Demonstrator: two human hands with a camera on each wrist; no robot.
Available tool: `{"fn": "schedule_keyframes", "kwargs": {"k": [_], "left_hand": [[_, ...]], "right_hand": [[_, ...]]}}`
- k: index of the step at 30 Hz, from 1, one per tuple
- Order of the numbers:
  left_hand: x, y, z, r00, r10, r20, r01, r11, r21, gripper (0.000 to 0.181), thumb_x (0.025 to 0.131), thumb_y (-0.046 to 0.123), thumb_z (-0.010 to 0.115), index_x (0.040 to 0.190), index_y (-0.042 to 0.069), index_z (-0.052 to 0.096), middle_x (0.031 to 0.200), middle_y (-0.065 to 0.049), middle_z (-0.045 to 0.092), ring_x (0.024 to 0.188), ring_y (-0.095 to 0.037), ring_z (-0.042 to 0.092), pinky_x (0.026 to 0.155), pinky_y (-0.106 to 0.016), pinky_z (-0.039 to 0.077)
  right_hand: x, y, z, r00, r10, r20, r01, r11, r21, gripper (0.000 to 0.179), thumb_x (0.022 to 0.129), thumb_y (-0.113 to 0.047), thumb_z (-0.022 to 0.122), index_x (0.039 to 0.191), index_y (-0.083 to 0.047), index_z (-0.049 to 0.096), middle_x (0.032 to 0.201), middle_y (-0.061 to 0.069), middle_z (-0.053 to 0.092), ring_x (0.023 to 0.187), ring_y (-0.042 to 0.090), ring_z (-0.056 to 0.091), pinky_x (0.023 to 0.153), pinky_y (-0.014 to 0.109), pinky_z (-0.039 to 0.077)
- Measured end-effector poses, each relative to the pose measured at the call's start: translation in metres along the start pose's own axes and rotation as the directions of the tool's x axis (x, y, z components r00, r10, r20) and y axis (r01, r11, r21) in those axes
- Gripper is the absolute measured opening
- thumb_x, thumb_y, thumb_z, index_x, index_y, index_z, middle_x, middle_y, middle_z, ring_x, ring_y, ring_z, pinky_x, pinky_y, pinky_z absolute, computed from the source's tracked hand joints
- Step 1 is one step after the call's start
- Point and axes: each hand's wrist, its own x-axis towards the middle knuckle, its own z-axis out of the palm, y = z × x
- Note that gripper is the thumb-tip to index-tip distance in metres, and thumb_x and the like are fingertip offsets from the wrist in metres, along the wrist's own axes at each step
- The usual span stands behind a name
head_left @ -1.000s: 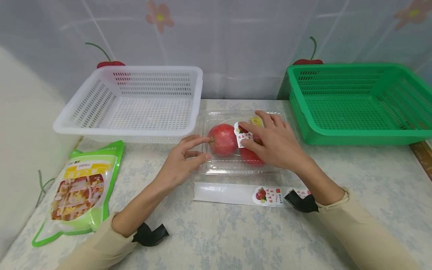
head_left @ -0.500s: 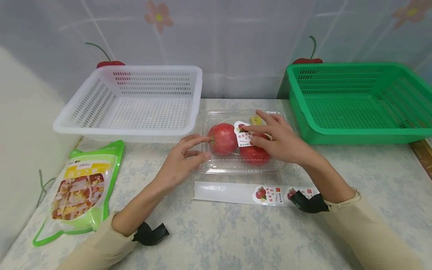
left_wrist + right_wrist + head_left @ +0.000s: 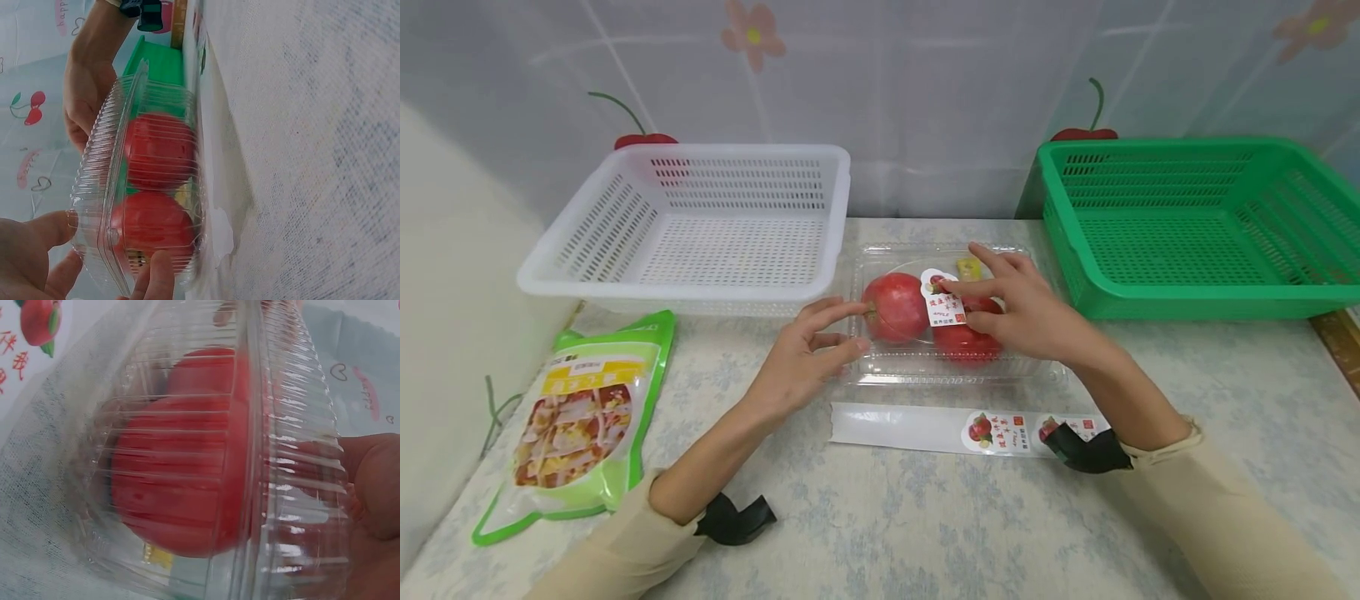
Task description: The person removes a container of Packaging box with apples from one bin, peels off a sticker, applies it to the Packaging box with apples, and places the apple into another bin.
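Note:
A clear plastic clamshell box [image 3: 880,367] with two red apples, one apple [image 3: 897,308] at the left and another apple [image 3: 964,340] at the right, lies closed on the table. My left hand [image 3: 801,358] holds its left end, fingers on the lid and at the side wall. On the lid's middle sits a white apple label [image 3: 946,310]. My right hand [image 3: 1033,312] rests over the lid's right part, its fingertips touching the label's right side. In the right wrist view the ribbed box wall [image 3: 300,506] hides part of that hand.
A label backing strip [image 3: 895,427] with printed apple labels lies in front of the box. Behind left stands a white basket [image 3: 737,292], behind right a green basket [image 3: 1210,304]. A green food bag [image 3: 580,421] lies at the left.
The right hand has shifted slightly right, uncovering more of the label and the right apple. Its fingertips moved across to the label's right side. The left hand stays put.

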Motion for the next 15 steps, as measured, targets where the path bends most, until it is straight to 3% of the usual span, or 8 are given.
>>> {"fn": "schedule_keyframes", "kwargs": {"k": [7,11,15], "left_hand": [[0.000,0.000,0.001,1.000,-0.001,-0.002,0.001,1.000,-0.010,0.046,0.093,0.018,0.069,0.137,0.012,0.059,0.156,-0.010,0.027,0.121,-0.030,0.056,0.085,-0.046,0.054],[0.000,0.000,0.001,1.000,-0.003,-0.004,0.003,1.000,-0.011,0.046,0.093,0.018,0.069,0.137,0.012,0.059,0.156,-0.010,0.027,0.120,-0.030,0.056,0.085,-0.045,0.055],[-0.001,-0.001,0.001,1.000,-0.007,-0.009,0.007,1.000,0.014,0.046,0.094,0.020,0.068,0.138,0.014,0.059,0.156,-0.009,0.027,0.120,-0.029,0.056,0.085,-0.044,0.055]], "right_hand": [[-0.002,0.001,0.000,1.000,-0.002,-0.005,0.002,1.000,0.016,0.040,0.093,-0.014,0.066,0.133,-0.010,0.063,0.162,0.014,0.018,0.143,0.038,0.012,0.100,0.066,0.036],[-0.007,0.012,0.003,0.986,-0.159,-0.042,0.157,0.986,-0.054,0.034,0.092,-0.016,0.066,0.127,-0.013,0.069,0.158,0.013,0.029,0.142,0.037,0.018,0.101,0.068,0.032],[-0.014,0.028,0.009,0.928,-0.367,-0.072,0.347,0.917,-0.197,0.035,0.088,-0.027,0.071,0.122,-0.018,0.073,0.153,0.010,0.041,0.141,0.035,0.026,0.103,0.068,0.028]]}}
